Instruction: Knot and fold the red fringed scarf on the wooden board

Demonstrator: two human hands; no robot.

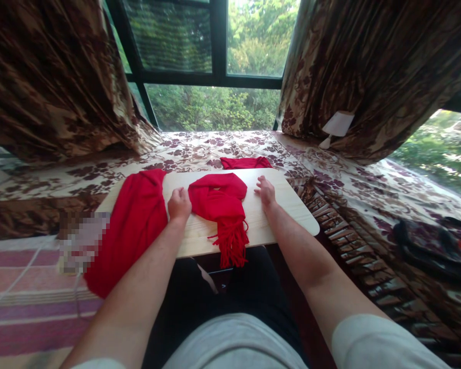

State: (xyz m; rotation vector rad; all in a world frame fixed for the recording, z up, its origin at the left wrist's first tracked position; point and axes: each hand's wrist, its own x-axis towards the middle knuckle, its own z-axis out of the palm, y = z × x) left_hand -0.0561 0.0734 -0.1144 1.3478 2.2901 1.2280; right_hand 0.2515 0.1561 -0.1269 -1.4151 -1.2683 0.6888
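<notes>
Scarf [227, 210]: already lay looped, seemingly unfinished at fringe [232, 243] | left hand [180, 206]: curled, couldn't tell if pinching | right hand [267, 193]: loosely spread, held nothing

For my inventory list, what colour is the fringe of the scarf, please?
The fringe is red; it shows best in the head view.

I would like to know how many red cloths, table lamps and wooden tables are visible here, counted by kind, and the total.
Red cloths: 3 (left cloth, fringed scarf, far cloth, partly hidden)
Lamp: 1
Wooden table: 1
Total: 5
</notes>
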